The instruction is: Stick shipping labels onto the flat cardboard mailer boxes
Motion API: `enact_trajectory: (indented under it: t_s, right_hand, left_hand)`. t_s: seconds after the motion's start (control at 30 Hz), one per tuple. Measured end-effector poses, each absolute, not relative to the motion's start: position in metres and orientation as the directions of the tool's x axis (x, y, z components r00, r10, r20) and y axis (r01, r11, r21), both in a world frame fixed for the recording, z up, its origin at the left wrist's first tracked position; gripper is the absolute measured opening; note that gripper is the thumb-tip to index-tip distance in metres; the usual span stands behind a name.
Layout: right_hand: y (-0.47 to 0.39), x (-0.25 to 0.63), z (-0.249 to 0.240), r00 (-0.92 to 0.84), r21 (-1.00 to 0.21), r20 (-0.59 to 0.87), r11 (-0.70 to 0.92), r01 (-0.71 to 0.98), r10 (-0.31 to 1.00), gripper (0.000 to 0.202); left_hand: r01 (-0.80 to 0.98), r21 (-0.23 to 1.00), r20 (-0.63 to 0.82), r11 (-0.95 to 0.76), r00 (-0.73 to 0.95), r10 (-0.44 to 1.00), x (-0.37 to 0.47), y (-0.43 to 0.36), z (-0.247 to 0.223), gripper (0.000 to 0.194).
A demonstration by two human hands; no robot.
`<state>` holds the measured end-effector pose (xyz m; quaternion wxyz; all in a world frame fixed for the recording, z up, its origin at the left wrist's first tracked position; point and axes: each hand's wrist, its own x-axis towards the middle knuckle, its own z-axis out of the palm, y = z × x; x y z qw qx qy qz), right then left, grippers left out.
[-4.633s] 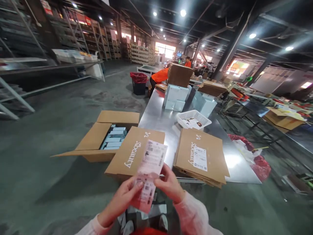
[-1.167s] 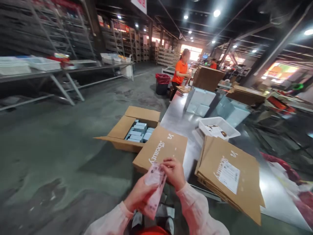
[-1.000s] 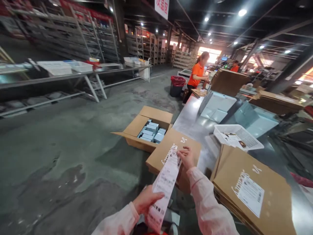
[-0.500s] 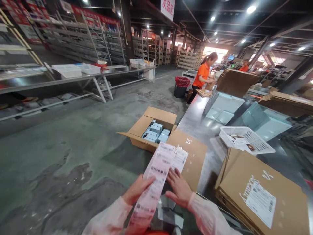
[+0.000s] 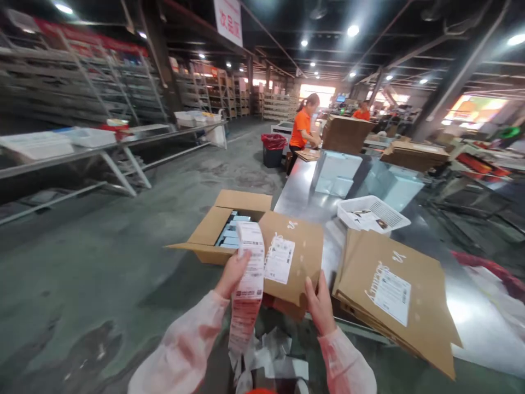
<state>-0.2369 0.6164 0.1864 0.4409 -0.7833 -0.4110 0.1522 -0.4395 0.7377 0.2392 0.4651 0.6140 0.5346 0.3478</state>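
My left hand [image 5: 234, 273] is closed on a long strip of printed labels [image 5: 250, 262], which hangs down toward my lap. A flat brown cardboard mailer [image 5: 307, 246] with a white label [image 5: 279, 260] stuck on it lies at the table's near corner. At that mailer's right front edge, my right hand [image 5: 320, 301] has its fingers around the cardboard. Behind the strip, an open carton [image 5: 209, 225] holds several light blue boxes [image 5: 230, 232].
To the right, a stack of flat mailers [image 5: 404, 290] overhangs the metal table [image 5: 303, 189]. Behind it are a white basket [image 5: 394, 219] and light blue boxes. A person in orange [image 5: 302, 128] stands farther along, near a bin [image 5: 273, 150]. Shelving and a bench line the left.
The view has turned right. My right hand has left the label strip's side and now grips the mailer's edge. My left hand still holds the strip, now more upright.
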Motion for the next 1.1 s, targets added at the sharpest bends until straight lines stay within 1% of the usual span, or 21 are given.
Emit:
enact_trajectory:
  t_s: [0.07,0.13,0.17,0.23,0.27,0.33,0.37,0.4,0.43,0.47,0.5,0.53,0.57,0.6,0.63,0.7,0.77,0.83,0.93,1.0,1.1]
  right_hand:
    - [0.594,-0.212,0.203,0.698,-0.912,0.216,-0.114,0.394,0.683,0.071]
    - [0.561,-0.171,0.228,0.799,-0.931,0.249,-0.091,0.352,0.547,0.067]
    - [0.541,-0.147,0.243,0.843,-0.925,0.262,-0.127,0.359,0.470,0.065]
    - [0.503,-0.103,0.270,0.897,-0.880,0.284,-0.280,0.384,0.338,0.060]
    - [0.488,-0.086,0.281,0.909,-0.831,0.287,-0.394,0.393,0.303,0.058]
    - [0.474,-0.071,0.296,0.902,-0.673,0.329,-0.600,0.431,0.279,0.056]
    - [0.475,-0.076,0.298,0.886,-0.603,0.343,-0.651,0.462,0.311,0.055]
    - [0.482,-0.090,0.296,0.864,-0.578,0.333,-0.642,0.503,0.378,0.055]
    - [0.492,-0.112,0.292,0.829,-0.603,0.290,-0.581,0.547,0.479,0.057]
    - [0.505,-0.139,0.285,0.763,-0.703,0.179,-0.462,0.541,0.622,0.058]
    - [0.519,-0.171,0.275,0.604,-0.829,0.061,-0.297,0.474,0.794,0.061]
    - [0.532,-0.205,0.264,0.357,-0.925,-0.041,-0.170,0.339,0.933,0.070]
    - [0.543,-0.237,0.252,0.163,-0.981,-0.070,-0.098,0.166,0.984,0.074]
    - [0.553,-0.266,0.241,0.179,-0.999,-0.039,-0.042,0.012,0.983,0.065]
    - [0.559,-0.290,0.230,0.209,-0.997,-0.040,-0.026,-0.073,0.977,0.060]
    - [0.566,-0.322,0.215,0.229,-0.991,-0.064,-0.035,-0.128,0.971,0.051]
    - [0.567,-0.332,0.210,0.140,-0.992,-0.083,-0.069,-0.103,0.987,0.048]
    - [0.569,-0.328,0.216,0.141,-0.997,-0.070,-0.068,-0.023,0.988,0.048]
    - [0.576,-0.313,0.234,0.248,-0.964,0.021,-0.047,0.261,0.968,0.026]
    - [0.582,-0.308,0.244,0.226,-0.899,0.073,-0.034,0.436,0.971,0.019]
    - [0.588,-0.310,0.246,0.237,-0.858,0.101,-0.036,0.512,0.966,0.019]
  left_hand:
    - [0.127,0.982,-0.168,0.143,0.216,0.962,-0.445,0.718,0.252,0.051]
    - [-0.071,0.950,-0.276,0.304,0.263,0.925,-0.454,0.700,0.265,0.050]
    - [-0.126,0.923,-0.317,0.364,0.289,0.903,-0.459,0.692,0.270,0.052]
    - [-0.140,0.897,-0.358,0.420,0.327,0.874,-0.467,0.677,0.276,0.058]
    - [-0.134,0.894,-0.363,0.428,0.343,0.866,-0.470,0.671,0.277,0.063]
    - [-0.138,0.903,-0.333,0.407,0.374,0.866,-0.469,0.657,0.276,0.071]
    - [-0.143,0.911,-0.307,0.387,0.391,0.868,-0.466,0.650,0.274,0.073]
    - [-0.143,0.920,-0.281,0.365,0.407,0.869,-0.462,0.643,0.272,0.074]
    - [-0.136,0.929,-0.259,0.343,0.422,0.869,-0.458,0.636,0.269,0.074]
    - [-0.118,0.939,-0.241,0.322,0.439,0.865,-0.453,0.629,0.267,0.072]
    - [-0.084,0.949,-0.231,0.305,0.474,0.850,-0.449,0.623,0.264,0.069]
    - [-0.039,0.957,-0.227,0.289,0.522,0.822,-0.446,0.619,0.262,0.065]
    - [0.004,0.962,-0.228,0.273,0.564,0.794,-0.444,0.616,0.259,0.061]
    - [0.034,0.964,-0.233,0.263,0.582,0.779,-0.444,0.615,0.256,0.059]
    - [0.046,0.964,-0.240,0.262,0.573,0.783,-0.445,0.616,0.252,0.058]
    - [0.018,0.957,-0.262,0.289,0.484,0.835,-0.451,0.622,0.243,0.060]
    - [-0.027,0.946,-0.285,0.324,0.408,0.867,-0.458,0.628,0.232,0.057]
    - [-0.029,0.942,-0.292,0.335,0.427,0.856,-0.463,0.631,0.223,0.049]
    - [-0.041,0.940,-0.287,0.338,0.440,0.851,-0.463,0.627,0.213,0.048]
    - [-0.076,0.939,-0.284,0.336,0.381,0.880,-0.460,0.624,0.210,0.051]
    - [-0.065,0.962,-0.239,0.265,0.267,0.934,-0.457,0.622,0.204,0.050]
